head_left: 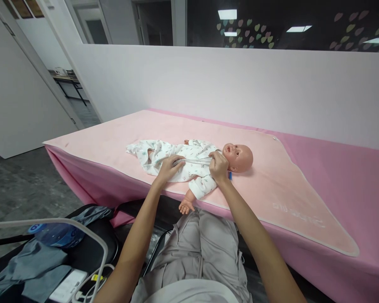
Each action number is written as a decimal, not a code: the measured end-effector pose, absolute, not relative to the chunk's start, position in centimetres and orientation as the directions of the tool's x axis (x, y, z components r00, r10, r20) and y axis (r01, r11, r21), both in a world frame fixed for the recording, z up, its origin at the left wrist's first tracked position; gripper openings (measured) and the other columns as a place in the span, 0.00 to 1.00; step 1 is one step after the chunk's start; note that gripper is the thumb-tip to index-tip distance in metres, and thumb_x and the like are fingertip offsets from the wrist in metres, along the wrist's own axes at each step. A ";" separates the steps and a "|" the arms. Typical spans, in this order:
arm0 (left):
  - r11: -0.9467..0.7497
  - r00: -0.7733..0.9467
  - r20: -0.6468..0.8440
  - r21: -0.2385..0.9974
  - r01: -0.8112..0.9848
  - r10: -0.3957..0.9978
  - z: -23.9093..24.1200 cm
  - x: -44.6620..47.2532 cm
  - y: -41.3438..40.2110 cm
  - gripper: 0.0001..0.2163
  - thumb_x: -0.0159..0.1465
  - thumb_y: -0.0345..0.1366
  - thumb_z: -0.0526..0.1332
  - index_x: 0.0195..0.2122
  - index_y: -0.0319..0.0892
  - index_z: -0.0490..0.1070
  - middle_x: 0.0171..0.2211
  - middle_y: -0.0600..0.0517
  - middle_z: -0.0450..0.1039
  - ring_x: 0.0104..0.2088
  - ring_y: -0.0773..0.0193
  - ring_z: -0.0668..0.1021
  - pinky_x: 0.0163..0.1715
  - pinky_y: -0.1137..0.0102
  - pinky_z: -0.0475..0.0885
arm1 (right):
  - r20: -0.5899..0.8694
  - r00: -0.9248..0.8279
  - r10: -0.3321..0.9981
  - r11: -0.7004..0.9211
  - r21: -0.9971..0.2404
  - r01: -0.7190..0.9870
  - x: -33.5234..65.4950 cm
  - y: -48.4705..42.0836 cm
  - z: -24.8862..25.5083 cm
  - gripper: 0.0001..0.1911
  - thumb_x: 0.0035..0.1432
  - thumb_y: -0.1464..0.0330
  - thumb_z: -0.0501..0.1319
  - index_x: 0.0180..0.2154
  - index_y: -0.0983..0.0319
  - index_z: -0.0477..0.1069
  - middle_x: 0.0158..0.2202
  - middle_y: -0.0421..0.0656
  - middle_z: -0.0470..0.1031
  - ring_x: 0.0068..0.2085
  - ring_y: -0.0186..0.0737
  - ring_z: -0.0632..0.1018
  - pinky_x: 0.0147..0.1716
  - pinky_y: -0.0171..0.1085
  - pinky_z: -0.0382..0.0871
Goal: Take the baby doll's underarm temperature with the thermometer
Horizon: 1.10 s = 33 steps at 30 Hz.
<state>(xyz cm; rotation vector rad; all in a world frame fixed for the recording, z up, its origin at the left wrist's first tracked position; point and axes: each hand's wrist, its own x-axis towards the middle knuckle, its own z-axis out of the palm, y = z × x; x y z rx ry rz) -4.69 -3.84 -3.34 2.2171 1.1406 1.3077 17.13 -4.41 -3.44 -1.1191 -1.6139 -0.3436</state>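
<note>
A baby doll lies on its back, head to the right, on a pink mat. It wears a white patterned top and patterned trousers. My left hand is closed on the front of the top near the waist. Up by the doll's neck, my right hand pinches the same front edge. The cloth between both hands is drawn into a taut fold. One doll arm hangs toward me over the table's near edge, its hand bare.
A deeper pink cloth covers the table under the mat. To my left, a black chair holds a blue-tinted bottle, grey cloth and a white device with a cable. Behind the table stands a white wall.
</note>
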 end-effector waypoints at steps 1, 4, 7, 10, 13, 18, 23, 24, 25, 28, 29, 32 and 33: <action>-0.625 0.255 0.581 0.626 0.467 0.773 -3.3 -4.7 -3.9 0.10 0.61 0.42 0.56 0.36 0.43 0.72 0.37 0.51 0.75 0.40 0.60 0.75 0.41 0.67 0.67 | 0.873 0.033 0.486 0.514 -0.316 0.797 17.1 -4.4 -3.4 0.14 0.44 0.77 0.46 0.28 0.62 0.68 0.26 0.44 0.73 0.29 0.40 0.71 0.31 0.36 0.62; -0.618 0.239 0.581 0.639 0.458 0.778 -3.2 -4.7 -4.0 0.11 0.61 0.43 0.55 0.34 0.42 0.72 0.35 0.51 0.75 0.38 0.60 0.75 0.40 0.67 0.67 | 0.872 0.030 0.489 0.515 -0.316 0.797 17.2 -4.4 -3.4 0.14 0.44 0.77 0.46 0.28 0.62 0.67 0.27 0.44 0.73 0.29 0.40 0.71 0.31 0.36 0.62; -0.617 0.239 0.582 0.630 0.471 0.777 -3.1 -4.6 -4.2 0.11 0.60 0.44 0.56 0.33 0.42 0.72 0.33 0.51 0.75 0.36 0.60 0.75 0.38 0.67 0.67 | 0.869 0.028 0.494 0.509 -0.315 0.801 17.2 -4.5 -3.3 0.13 0.44 0.77 0.46 0.28 0.62 0.67 0.27 0.43 0.73 0.29 0.40 0.72 0.31 0.35 0.62; -0.606 0.233 0.577 0.620 0.499 0.783 -3.1 -4.6 -4.3 0.11 0.59 0.45 0.58 0.32 0.42 0.71 0.33 0.51 0.75 0.36 0.59 0.75 0.38 0.66 0.67 | 0.856 0.028 0.517 0.494 -0.325 0.806 17.2 -4.5 -3.4 0.14 0.44 0.78 0.47 0.28 0.62 0.68 0.27 0.43 0.73 0.30 0.40 0.71 0.32 0.36 0.62; -0.597 0.213 0.583 0.616 0.513 0.784 -3.0 -4.5 -4.3 0.11 0.60 0.44 0.57 0.32 0.42 0.71 0.33 0.51 0.75 0.36 0.59 0.75 0.37 0.67 0.67 | 0.852 0.027 0.522 0.494 -0.328 0.805 17.2 -4.5 -3.4 0.14 0.44 0.78 0.46 0.28 0.62 0.68 0.27 0.44 0.72 0.29 0.40 0.71 0.32 0.36 0.63; -0.596 0.208 0.584 0.618 0.512 0.784 -3.0 -4.5 -4.4 0.11 0.60 0.44 0.56 0.32 0.42 0.71 0.32 0.51 0.75 0.35 0.60 0.75 0.36 0.68 0.67 | 0.863 0.029 0.504 0.479 -0.307 0.822 17.1 -4.5 -3.3 0.14 0.44 0.77 0.46 0.28 0.61 0.68 0.26 0.43 0.73 0.29 0.39 0.71 0.31 0.35 0.62; -0.596 0.196 0.589 0.624 0.506 0.784 -3.1 -4.6 -4.3 0.11 0.60 0.44 0.57 0.31 0.42 0.70 0.32 0.51 0.75 0.34 0.61 0.75 0.35 0.68 0.66 | 0.878 0.024 0.478 0.499 -0.293 0.815 17.1 -4.5 -3.3 0.13 0.44 0.77 0.47 0.28 0.62 0.68 0.26 0.43 0.73 0.27 0.39 0.71 0.30 0.35 0.61; -0.596 0.194 0.590 0.626 0.502 0.783 -3.2 -4.6 -4.3 0.11 0.60 0.44 0.57 0.31 0.42 0.70 0.32 0.51 0.75 0.34 0.61 0.75 0.35 0.68 0.66 | 0.875 0.023 0.483 0.498 -0.296 0.815 17.1 -4.5 -3.4 0.13 0.44 0.77 0.47 0.28 0.62 0.68 0.26 0.43 0.73 0.28 0.39 0.71 0.30 0.35 0.61; -0.596 0.193 0.590 0.629 0.499 0.784 -3.2 -4.6 -4.3 0.11 0.60 0.44 0.57 0.31 0.42 0.70 0.32 0.51 0.75 0.34 0.61 0.75 0.35 0.68 0.66 | 0.871 0.023 0.492 0.496 -0.301 0.815 17.1 -4.5 -3.4 0.13 0.44 0.77 0.47 0.28 0.62 0.68 0.26 0.43 0.73 0.28 0.39 0.71 0.30 0.35 0.61; -0.588 0.186 0.585 0.635 0.501 0.790 -3.4 -4.6 -4.1 0.11 0.59 0.45 0.58 0.31 0.42 0.69 0.32 0.51 0.74 0.34 0.61 0.75 0.35 0.68 0.66 | 0.863 0.025 0.505 0.493 -0.312 0.812 17.2 -4.4 -3.4 0.14 0.44 0.77 0.47 0.28 0.62 0.68 0.26 0.43 0.73 0.28 0.40 0.71 0.30 0.36 0.61; -0.587 0.187 0.583 0.634 0.503 0.790 -3.5 -4.6 -4.0 0.11 0.59 0.45 0.58 0.31 0.42 0.69 0.31 0.52 0.74 0.34 0.61 0.74 0.35 0.68 0.66 | 0.865 0.026 0.501 0.497 -0.312 0.810 17.1 -4.4 -3.4 0.14 0.44 0.77 0.47 0.28 0.62 0.68 0.26 0.43 0.73 0.28 0.40 0.71 0.30 0.36 0.61; -0.586 0.195 0.578 0.631 0.509 0.792 -3.7 -4.6 -3.9 0.11 0.60 0.45 0.57 0.31 0.43 0.68 0.31 0.52 0.73 0.33 0.62 0.74 0.34 0.69 0.65 | 0.872 0.025 0.488 0.505 -0.306 0.807 17.1 -4.4 -3.4 0.13 0.44 0.77 0.47 0.28 0.62 0.68 0.26 0.43 0.73 0.28 0.40 0.71 0.30 0.36 0.61; -0.584 0.199 0.574 0.631 0.511 0.795 -3.7 -4.6 -3.8 0.11 0.60 0.45 0.57 0.32 0.43 0.68 0.31 0.52 0.73 0.32 0.62 0.73 0.34 0.69 0.65 | 0.871 0.025 0.490 0.503 -0.306 0.808 17.1 -4.4 -3.4 0.13 0.44 0.77 0.47 0.28 0.62 0.68 0.26 0.43 0.73 0.28 0.40 0.71 0.30 0.36 0.61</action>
